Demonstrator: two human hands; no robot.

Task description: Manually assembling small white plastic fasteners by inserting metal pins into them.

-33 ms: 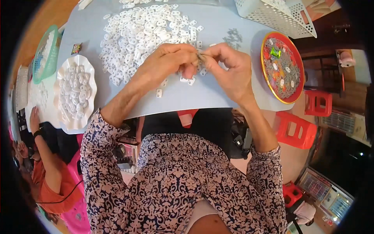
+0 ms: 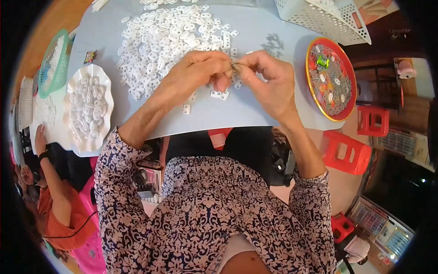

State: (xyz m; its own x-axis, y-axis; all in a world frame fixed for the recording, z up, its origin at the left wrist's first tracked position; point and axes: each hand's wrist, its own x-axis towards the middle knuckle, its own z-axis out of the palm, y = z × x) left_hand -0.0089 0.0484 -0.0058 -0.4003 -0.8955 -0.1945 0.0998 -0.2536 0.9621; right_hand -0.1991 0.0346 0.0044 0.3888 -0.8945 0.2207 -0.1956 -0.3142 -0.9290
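Over the front part of the pale table, my left hand (image 2: 203, 69) and my right hand (image 2: 269, 77) meet with fingertips pinched close together. Something tiny and dark shows between them, but its kind is too small to make out. Just behind and left of my left hand spreads a big heap of small white plastic pieces (image 2: 157, 50), oval and with two holes each. A few loose white pieces (image 2: 220, 94) lie under and beside my hands. Beyond my right hand is a small pile of grey metal pins (image 2: 273, 43).
On the right stands a red tray (image 2: 314, 86) of metal pins with several white pieces. A scalloped white dish (image 2: 108, 98) of finished-looking ovals sits left, near a green basket (image 2: 67, 50). A white perforated basket (image 2: 310, 20) is at the back right. A co-worker's hand (image 2: 40, 137) rests far left.
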